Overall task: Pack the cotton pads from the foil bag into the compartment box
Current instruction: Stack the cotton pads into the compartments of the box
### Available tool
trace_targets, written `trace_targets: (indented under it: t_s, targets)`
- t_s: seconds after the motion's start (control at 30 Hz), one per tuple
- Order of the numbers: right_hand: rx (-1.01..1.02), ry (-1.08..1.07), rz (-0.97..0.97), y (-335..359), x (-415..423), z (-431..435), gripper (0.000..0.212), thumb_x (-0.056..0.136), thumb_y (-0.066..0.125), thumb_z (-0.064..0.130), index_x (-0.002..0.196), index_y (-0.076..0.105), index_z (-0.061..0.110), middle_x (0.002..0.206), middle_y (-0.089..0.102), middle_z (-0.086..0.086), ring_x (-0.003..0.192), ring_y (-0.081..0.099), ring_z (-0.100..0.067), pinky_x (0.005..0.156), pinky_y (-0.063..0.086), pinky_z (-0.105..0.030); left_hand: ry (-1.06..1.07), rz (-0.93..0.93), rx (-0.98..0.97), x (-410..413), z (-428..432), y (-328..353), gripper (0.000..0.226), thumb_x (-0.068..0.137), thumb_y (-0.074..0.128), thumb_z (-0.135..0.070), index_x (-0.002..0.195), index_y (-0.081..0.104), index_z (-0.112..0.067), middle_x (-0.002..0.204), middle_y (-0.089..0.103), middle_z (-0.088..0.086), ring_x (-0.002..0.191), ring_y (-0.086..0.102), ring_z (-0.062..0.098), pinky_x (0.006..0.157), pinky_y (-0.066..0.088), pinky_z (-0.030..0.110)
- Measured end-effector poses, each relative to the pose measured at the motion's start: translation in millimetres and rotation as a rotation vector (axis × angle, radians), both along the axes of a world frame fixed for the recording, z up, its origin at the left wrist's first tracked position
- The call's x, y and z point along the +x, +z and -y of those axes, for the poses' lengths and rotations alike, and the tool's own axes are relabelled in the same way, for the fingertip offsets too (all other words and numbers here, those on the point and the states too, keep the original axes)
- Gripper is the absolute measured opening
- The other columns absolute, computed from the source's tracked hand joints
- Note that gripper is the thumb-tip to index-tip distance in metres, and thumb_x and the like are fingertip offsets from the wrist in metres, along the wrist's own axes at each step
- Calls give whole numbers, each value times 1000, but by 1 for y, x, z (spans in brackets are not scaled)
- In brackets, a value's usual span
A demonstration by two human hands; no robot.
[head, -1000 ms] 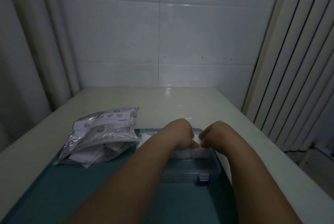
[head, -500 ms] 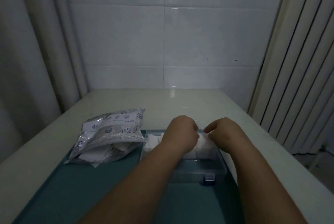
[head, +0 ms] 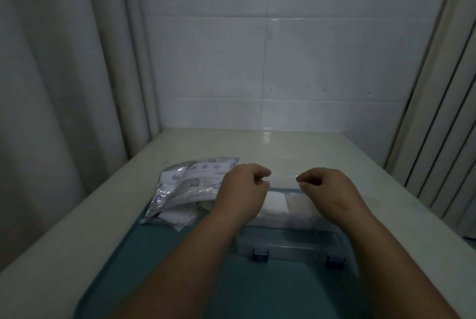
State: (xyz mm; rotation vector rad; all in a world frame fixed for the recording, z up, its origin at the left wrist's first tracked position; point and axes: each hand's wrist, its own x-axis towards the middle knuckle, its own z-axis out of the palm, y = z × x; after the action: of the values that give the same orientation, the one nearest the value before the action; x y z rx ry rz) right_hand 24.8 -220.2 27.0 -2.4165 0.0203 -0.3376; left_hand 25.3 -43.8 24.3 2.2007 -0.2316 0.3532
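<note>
You worked with both arms bare. Your left forearm (head: 195,254) and your right forearm (head: 386,254) showed uncovered skin from the bottom edge of the head view up to the wrists, and both wrists were plain. Your left grip (head: 242,190) was a bare hand with rounded knuckles along its back. Your right grip (head: 329,190) was bare too, and its thumb carried a short, plain nail. The dim light hid any finer detail of the skin.
</note>
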Motion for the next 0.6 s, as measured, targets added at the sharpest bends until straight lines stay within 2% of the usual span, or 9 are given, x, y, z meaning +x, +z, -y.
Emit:
trace_targets:
  t_s: [0.13, 0.27, 0.37, 0.5, 0.6]
  targets:
    - [42, 78, -1, 7, -4, -28, 22, 94, 57, 21, 111, 70, 20, 113, 68, 3, 94, 57, -8, 82, 40, -23, 47, 8, -33, -5, -33, 6, 28, 88, 64, -17, 115, 70, -20, 114, 69, -7, 94, 59, 0, 84, 41, 13]
    - [-37, 183, -24, 10, 0, -70, 22, 93, 57, 26, 110, 71, 22, 110, 69, 3, 93, 59, -10, 82, 44, -25, 142, 53, -88, -6, -66, 13, 21, 85, 67, -15, 105, 74, -19, 100, 72, -6, 84, 64, 5, 83, 48, 19]
    - [-104, 186, -52, 7, 4, -97, 28, 94, 53, 39, 103, 71, 20, 105, 70, -1, 92, 61, -16, 79, 46, -27, 234, 62, -74, -5, -94, 11, 18, 84, 68, -19, 101, 74, -21, 94, 72, -8, 77, 64, 5, 77, 46, 20]
    - [-220, 106, -159, 0, 13, -114, 53, 93, 39, 60, 95, 66, 15, 96, 68, -5, 87, 62, -23, 73, 46, -32, 328, 6, -1, -1, -131, -1, 20, 84, 68, -22, 103, 74, -21, 101, 72, -4, 86, 64, 11, 81, 46, 23]
    - [-231, 119, -215, -8, 14, -119, 48, 92, 44, 56, 92, 66, 14, 92, 68, -5, 83, 61, -22, 69, 45, -30, 365, -36, 110, 2, -147, -18, 24, 84, 63, -24, 107, 72, -24, 111, 68, -4, 98, 62, 14, 84, 44, 24]
